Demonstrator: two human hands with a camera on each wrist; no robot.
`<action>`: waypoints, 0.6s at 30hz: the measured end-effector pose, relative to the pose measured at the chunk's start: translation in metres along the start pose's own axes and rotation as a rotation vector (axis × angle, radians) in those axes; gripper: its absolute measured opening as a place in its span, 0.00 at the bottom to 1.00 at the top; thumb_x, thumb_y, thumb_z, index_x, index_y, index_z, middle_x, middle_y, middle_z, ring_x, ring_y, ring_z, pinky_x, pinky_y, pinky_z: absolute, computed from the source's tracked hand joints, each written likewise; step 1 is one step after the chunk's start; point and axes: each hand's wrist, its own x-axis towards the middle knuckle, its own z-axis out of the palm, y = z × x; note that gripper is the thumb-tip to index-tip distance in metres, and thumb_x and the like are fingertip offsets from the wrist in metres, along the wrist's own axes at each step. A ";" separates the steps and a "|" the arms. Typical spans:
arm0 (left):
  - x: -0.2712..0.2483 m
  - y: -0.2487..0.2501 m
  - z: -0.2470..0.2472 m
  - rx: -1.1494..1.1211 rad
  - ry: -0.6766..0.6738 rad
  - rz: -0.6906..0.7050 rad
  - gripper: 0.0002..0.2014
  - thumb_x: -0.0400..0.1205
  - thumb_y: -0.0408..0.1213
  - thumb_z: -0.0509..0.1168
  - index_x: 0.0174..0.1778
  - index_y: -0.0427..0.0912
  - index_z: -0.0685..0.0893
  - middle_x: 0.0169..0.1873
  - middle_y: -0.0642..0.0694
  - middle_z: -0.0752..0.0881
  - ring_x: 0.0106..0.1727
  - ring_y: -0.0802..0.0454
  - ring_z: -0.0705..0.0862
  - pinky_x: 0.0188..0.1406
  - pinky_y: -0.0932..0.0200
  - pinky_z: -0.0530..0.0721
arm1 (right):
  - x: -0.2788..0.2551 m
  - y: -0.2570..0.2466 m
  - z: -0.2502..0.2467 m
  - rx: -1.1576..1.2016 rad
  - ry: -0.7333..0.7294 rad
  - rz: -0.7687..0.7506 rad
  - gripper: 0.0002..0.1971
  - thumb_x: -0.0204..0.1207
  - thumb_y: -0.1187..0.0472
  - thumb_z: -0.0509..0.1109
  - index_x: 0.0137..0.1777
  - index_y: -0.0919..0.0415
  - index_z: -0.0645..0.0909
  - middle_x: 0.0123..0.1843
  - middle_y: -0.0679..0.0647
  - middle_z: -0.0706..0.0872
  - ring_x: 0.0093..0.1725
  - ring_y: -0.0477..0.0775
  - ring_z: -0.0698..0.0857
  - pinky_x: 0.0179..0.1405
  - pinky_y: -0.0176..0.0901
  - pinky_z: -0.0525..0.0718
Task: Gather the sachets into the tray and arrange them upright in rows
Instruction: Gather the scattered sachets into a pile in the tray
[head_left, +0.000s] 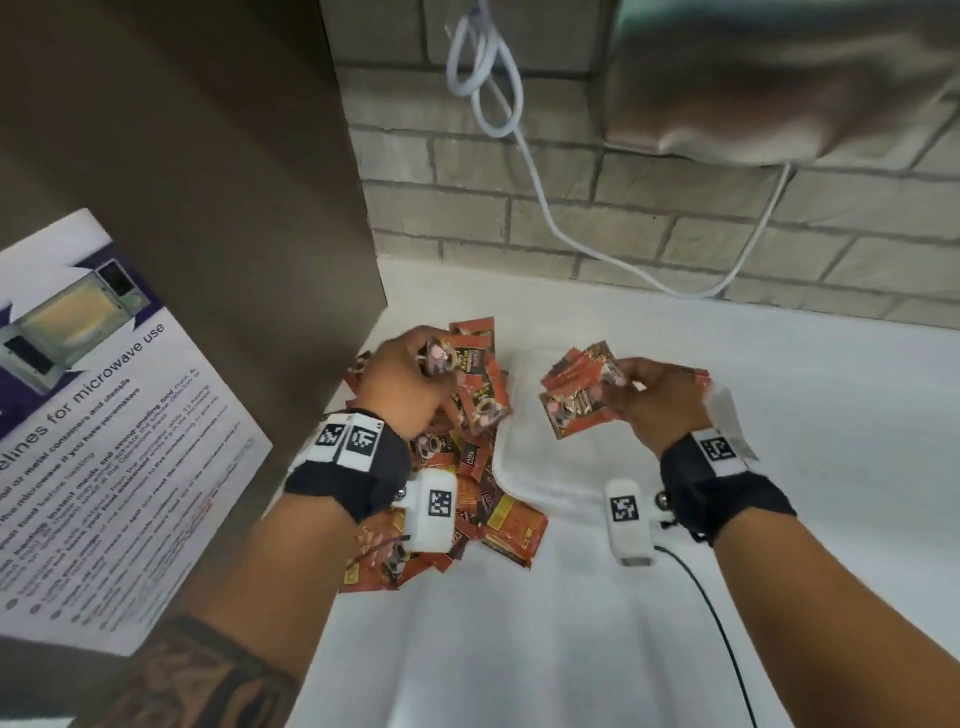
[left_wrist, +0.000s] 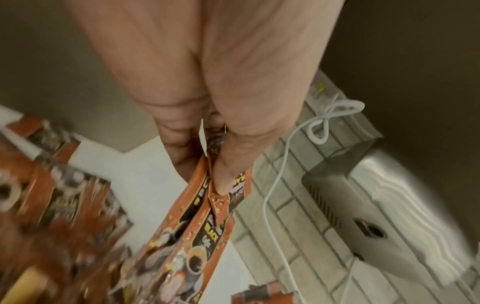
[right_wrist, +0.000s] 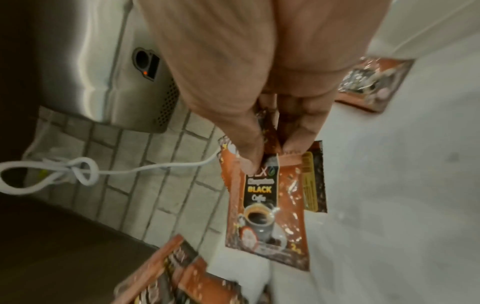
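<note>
A white cable (head_left: 545, 208) is seen hanging on the brick wall behind. A few sachets (head_left: 470, 384) are pinched by the left hand (head_left: 400, 382) above the loose heap (head_left: 467, 499) – too jumbled to count; several more (head_left: 576, 397) are clamped by the right hand (head_left: 657, 397) over the one white tray (head_left: 540, 478).

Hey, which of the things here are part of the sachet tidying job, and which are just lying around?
Part of the job:
loose sachet pile
white tray
sachets held in left hand
sachets held in right hand

Just lying about:
microwave notice
white cable
steel wall unit
</note>
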 end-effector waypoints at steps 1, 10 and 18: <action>-0.003 0.002 0.013 -0.005 -0.040 -0.012 0.14 0.76 0.36 0.77 0.56 0.48 0.87 0.44 0.52 0.91 0.44 0.53 0.89 0.47 0.55 0.89 | -0.005 0.008 -0.001 -0.047 -0.016 0.006 0.02 0.70 0.60 0.78 0.40 0.55 0.87 0.42 0.53 0.93 0.46 0.57 0.92 0.48 0.46 0.88; -0.016 0.001 0.089 0.190 -0.245 -0.022 0.23 0.77 0.38 0.78 0.67 0.52 0.82 0.64 0.49 0.86 0.62 0.47 0.85 0.63 0.53 0.84 | -0.023 0.040 0.003 -0.426 -0.300 0.112 0.16 0.75 0.65 0.73 0.62 0.56 0.86 0.54 0.54 0.90 0.50 0.55 0.87 0.50 0.44 0.86; -0.020 0.004 0.092 0.309 -0.248 0.052 0.29 0.77 0.39 0.77 0.73 0.50 0.75 0.63 0.51 0.81 0.55 0.57 0.80 0.51 0.64 0.78 | -0.032 0.047 0.000 -0.533 -0.310 0.047 0.16 0.80 0.57 0.70 0.67 0.50 0.83 0.62 0.49 0.86 0.61 0.54 0.84 0.60 0.41 0.79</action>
